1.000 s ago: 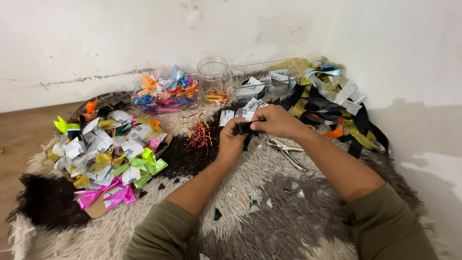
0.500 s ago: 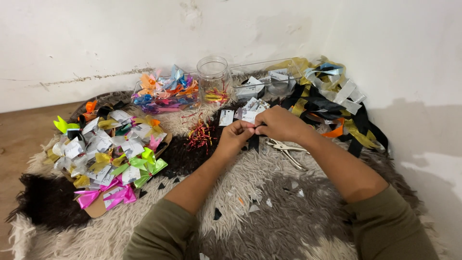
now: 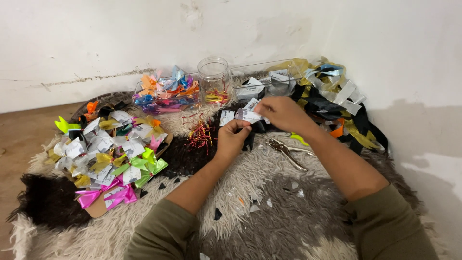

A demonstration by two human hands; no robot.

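My left hand [image 3: 233, 139] and my right hand [image 3: 284, 113] meet over a shaggy rug [image 3: 269, 212], both pinching a small white paper card [image 3: 249, 115] between their fingertips. A black ribbon piece [image 3: 254, 129] hangs under the card, partly hidden by my fingers. More white cards [image 3: 227, 117] lie just left of the hands. A metal hole punch [image 3: 287, 151] rests on the rug right below my right wrist. A tangle of red and gold twist ties [image 3: 199, 135] lies to the left of my left hand.
A heap of finished coloured bows on cards [image 3: 110, 154] fills a cardboard tray at left. A clear box of bows [image 3: 166, 91], a glass jar [image 3: 214, 79] and a clear tray [image 3: 269, 79] stand along the white wall. Black and gold ribbon [image 3: 337, 106] piles at right. Paper scraps dot the rug.
Both hands stay together at the same spot with the card; only small finger movements show. Nothing else has moved.
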